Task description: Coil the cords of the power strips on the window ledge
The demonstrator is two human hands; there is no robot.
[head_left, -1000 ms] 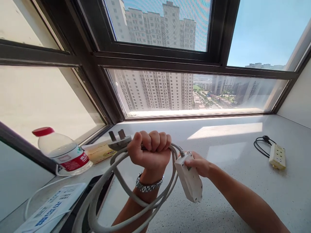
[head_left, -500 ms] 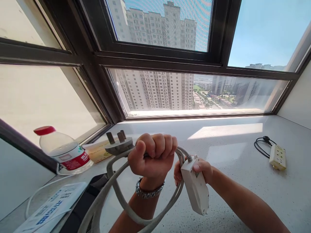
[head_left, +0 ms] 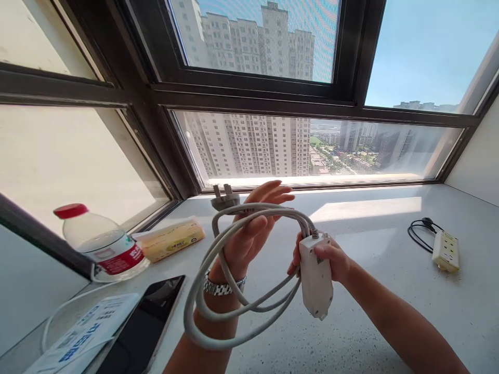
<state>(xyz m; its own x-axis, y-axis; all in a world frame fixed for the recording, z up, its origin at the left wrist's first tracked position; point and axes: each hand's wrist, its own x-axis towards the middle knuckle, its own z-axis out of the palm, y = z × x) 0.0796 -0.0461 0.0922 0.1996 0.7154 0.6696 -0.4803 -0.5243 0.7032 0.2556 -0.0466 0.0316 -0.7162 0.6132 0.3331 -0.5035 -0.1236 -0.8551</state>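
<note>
Your left hand (head_left: 249, 234) is now opening: half a second ago it was a closed fist around the grey cable (head_left: 234, 291), and now the fingers are spreading flat while the loops are hanging over the palm and around the wrist. Your right hand (head_left: 331, 259) is still gripping the white power strip (head_left: 315, 283), holding it upright above the counter (head_left: 390, 291). The plug (head_left: 225, 200) is sitting higher now (just behind the left fingertips).

Lighting: strong daylight, admitted through the window (head_left: 312, 145).
A bright sun patch is cast on the counter (head_left: 366, 208); the sill line is overexposed. Frame edges are bowed by wide-angle distortion; focus is held sharp throughout.
</note>
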